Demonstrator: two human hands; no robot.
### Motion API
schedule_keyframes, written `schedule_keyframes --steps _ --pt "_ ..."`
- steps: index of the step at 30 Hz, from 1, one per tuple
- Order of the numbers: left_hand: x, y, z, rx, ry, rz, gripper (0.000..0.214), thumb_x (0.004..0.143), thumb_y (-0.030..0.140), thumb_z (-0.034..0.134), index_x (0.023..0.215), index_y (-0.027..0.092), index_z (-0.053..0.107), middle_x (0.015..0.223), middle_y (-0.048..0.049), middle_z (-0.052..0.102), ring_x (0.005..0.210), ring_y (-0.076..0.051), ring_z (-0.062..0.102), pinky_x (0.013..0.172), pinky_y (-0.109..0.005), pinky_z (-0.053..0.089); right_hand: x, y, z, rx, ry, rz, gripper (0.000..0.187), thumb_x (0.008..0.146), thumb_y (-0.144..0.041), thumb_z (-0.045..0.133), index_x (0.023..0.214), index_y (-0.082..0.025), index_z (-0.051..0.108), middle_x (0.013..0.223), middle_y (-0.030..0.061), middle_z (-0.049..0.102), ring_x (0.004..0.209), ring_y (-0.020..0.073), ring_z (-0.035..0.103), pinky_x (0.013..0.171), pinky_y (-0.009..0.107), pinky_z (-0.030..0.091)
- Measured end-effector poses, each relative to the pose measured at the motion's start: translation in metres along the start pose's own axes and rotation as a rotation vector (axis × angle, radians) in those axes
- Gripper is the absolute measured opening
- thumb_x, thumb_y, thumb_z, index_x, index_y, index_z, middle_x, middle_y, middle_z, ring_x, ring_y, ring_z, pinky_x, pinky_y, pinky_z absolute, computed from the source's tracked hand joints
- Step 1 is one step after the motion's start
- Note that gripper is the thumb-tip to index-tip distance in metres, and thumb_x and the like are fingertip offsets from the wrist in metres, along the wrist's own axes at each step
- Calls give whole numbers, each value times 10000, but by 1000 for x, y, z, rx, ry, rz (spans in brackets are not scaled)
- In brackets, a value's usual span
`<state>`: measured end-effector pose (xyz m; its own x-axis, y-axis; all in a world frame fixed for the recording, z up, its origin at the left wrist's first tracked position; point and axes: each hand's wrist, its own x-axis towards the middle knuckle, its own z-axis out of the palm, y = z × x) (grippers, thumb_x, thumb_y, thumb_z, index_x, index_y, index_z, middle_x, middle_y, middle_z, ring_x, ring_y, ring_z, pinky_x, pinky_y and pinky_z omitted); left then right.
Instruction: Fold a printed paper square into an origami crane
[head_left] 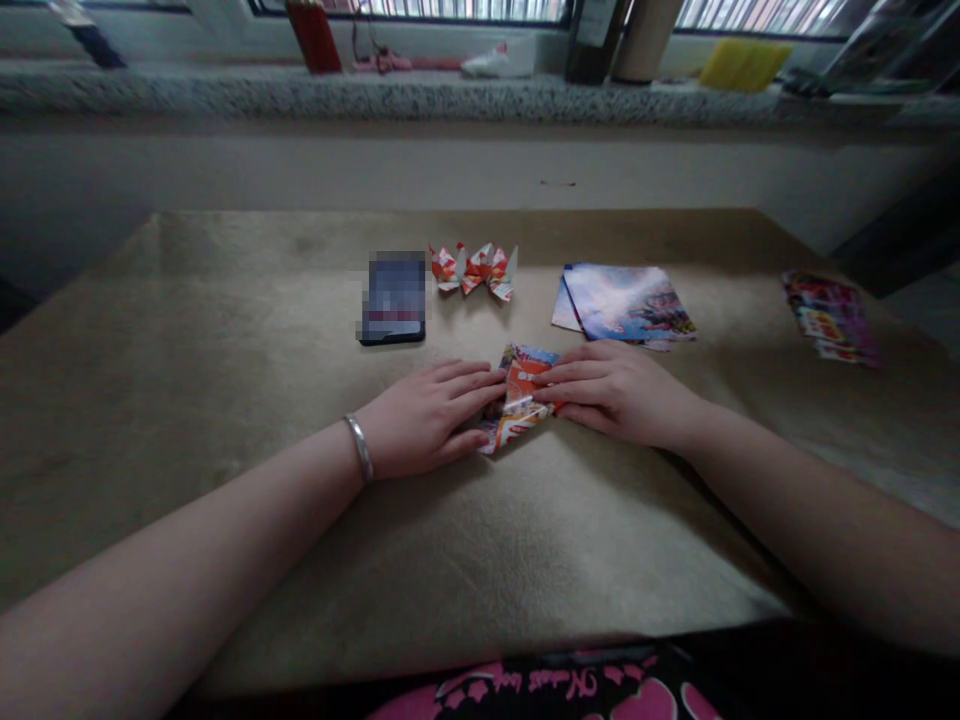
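A partly folded sheet of patterned paper (pixel 523 400), orange, white and blue, lies on the table between my hands. My left hand (pixel 427 415), with a silver bangle at the wrist, rests flat with its fingers stretched over the paper's left edge. From the other side, my right hand (pixel 622 395) lays its extended fingers on the right part of the sheet. Both sets of fingertips hide some of the paper. Just beyond it stand folded red and white origami cranes (pixel 480 272).
A phone (pixel 394 298) lies left of the cranes. Printed sheets (pixel 630 300) are stacked behind my right hand, and a colourful packet (pixel 829 318) is at the far right. The table (pixel 262 560) meets a wall under a stone windowsill (pixel 450 95) holding several items.
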<state>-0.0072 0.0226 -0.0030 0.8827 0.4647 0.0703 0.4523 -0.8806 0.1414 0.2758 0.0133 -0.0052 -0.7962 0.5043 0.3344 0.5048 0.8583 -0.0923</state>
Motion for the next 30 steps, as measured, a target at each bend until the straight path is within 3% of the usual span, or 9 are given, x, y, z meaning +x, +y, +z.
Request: schedule_keyframes --steps 11,17,22,25,30 --pt "-1 4 -14 -114 -8 177 483 881 305 464 1338 152 509 1339 -122 560 1305 -270 448 1110 -454 376 -3 -1 -6 -5 -12 27 294 931 -208 476 1122 -225 699 1156 17 707 1055 204 629 893 378 495" --pt "-2 7 -7 -137 40 93 451 811 133 481 1258 147 539 1323 -120 564 1212 -225 547 1012 -382 487 -1 0 -4 -30 -19 16 340 928 -177 457 1200 -209 659 1203 13 684 1065 204 635 899 373 518" --pt "-1 -1 -3 -58 96 80 458 848 203 524 1302 148 517 1364 -129 541 1257 -264 508 1050 -464 449 0 -1 0 -69 18 74 344 921 -182 469 1208 -211 656 1191 54 689 1078 212 634 915 402 514" --pt "-1 -3 -6 -83 107 107 434 853 203 516 1285 170 548 1309 -103 592 1243 -241 518 1041 -439 462 -1 -1 1 -97 16 113 333 923 -192 474 1195 -199 666 1172 75 696 1067 226 643 893 406 526" --pt "0 6 -14 -148 50 237 458 819 178 489 1270 187 571 1258 -87 629 1259 -258 502 1070 -471 428 -2 1 -1 -71 18 109 342 924 -169 455 1185 -214 671 1193 43 688 1075 205 641 908 380 527"
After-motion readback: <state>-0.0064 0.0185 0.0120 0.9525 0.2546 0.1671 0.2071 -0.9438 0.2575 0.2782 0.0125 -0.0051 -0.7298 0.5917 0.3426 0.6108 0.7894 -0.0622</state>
